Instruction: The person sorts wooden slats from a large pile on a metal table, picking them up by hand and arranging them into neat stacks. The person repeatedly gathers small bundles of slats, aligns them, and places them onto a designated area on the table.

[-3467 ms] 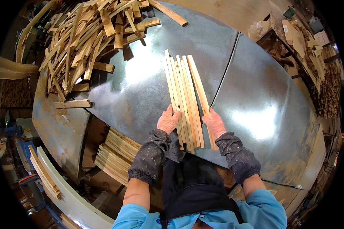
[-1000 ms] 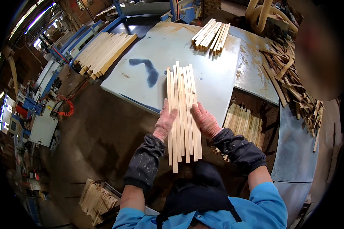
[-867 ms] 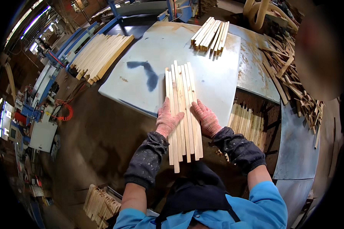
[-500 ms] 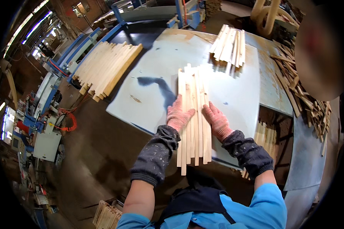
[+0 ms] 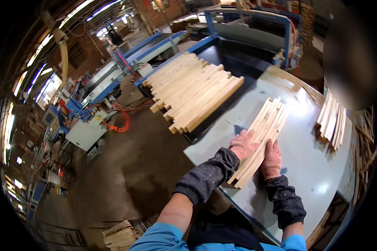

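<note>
A narrow bundle of pale wooden strips (image 5: 262,125) lies slanted on the light grey tabletop, its near end reaching the front edge. Against its left side is my left hand (image 5: 243,145) in a pink knitted glove, the thumb over the top strips. My right hand (image 5: 272,159), gloved the same way, presses along the right side with its fingers close together and pointing away from me. Between them, my hands hold the strips side by side. The undersides of both hands are hidden.
Left of the bundle, a wide row of wooden strips (image 5: 192,90) lies on a dark machine bed (image 5: 234,54) with a blue frame. Another strip stack (image 5: 331,121) sits at the tabletop's (image 5: 310,167) right, near scrap wood (image 5: 366,142). An orange coiled hose (image 5: 123,121) hangs by the left machinery.
The view has swung left, so the table and bundle appear farther right. The strips are squeezed into a narrower bundle, now slanting up to the right, with both hands still at its sides.
</note>
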